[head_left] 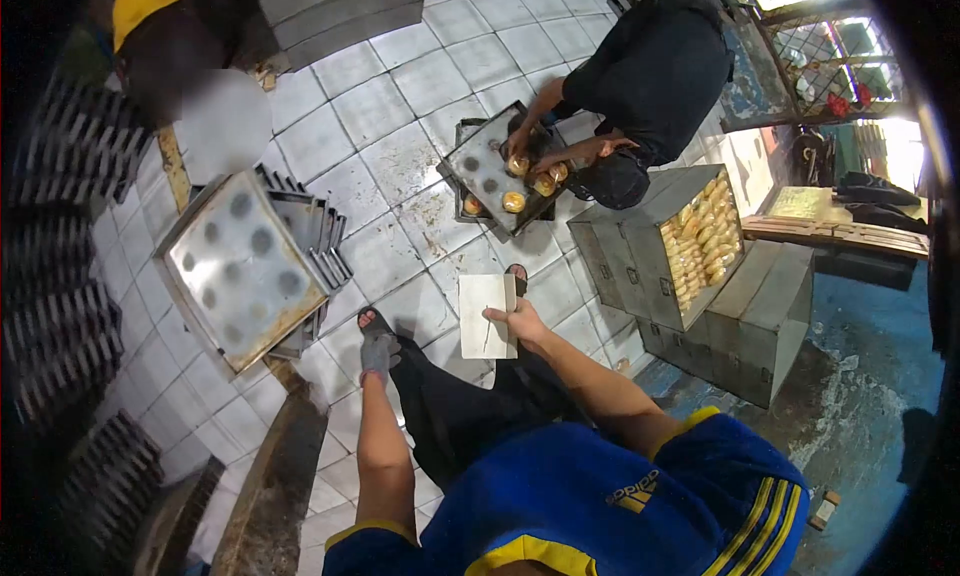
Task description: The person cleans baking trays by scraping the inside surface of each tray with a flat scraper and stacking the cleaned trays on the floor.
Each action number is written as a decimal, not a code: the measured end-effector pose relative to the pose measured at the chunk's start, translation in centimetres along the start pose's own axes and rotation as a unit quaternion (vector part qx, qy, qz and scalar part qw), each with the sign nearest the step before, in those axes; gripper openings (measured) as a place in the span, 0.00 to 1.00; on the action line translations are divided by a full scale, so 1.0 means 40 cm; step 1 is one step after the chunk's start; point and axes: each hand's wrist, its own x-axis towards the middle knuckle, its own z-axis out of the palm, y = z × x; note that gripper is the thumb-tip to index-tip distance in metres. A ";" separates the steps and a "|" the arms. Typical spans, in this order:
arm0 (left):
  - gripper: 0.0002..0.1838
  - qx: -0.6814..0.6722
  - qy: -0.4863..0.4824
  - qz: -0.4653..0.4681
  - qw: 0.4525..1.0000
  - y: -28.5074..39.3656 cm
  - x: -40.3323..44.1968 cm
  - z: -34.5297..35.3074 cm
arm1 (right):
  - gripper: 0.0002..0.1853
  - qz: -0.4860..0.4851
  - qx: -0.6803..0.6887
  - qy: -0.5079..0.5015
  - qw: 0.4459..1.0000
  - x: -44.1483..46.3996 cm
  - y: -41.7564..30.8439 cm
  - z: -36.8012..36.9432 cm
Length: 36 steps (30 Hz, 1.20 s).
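A pale rectangular board or box (474, 321) with a dark crack-like line is held at its right edge by my right hand (520, 322), thumb lying over its face. My left hand (377, 356), in a grey glove, hangs near my left foot, away from the board; its fingers are too small and dark to make out. To its left, a stained metal tray (240, 266) with dark round marks lies on top of a stack of trays.
Ahead, a crouching person (650, 76) handles round buns (513, 202) on a tray (470, 161). Metal boxes (630, 251) stand at the right, one filled with packed bread (705, 236). Another person (180, 36) is at the upper left. A wooden beam (270, 476) lies lower left.
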 end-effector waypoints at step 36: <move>0.29 0.319 -0.011 0.162 0.934 -0.198 1.595 1.259 | 0.24 0.201 -0.203 -0.076 0.955 0.804 0.515 -0.612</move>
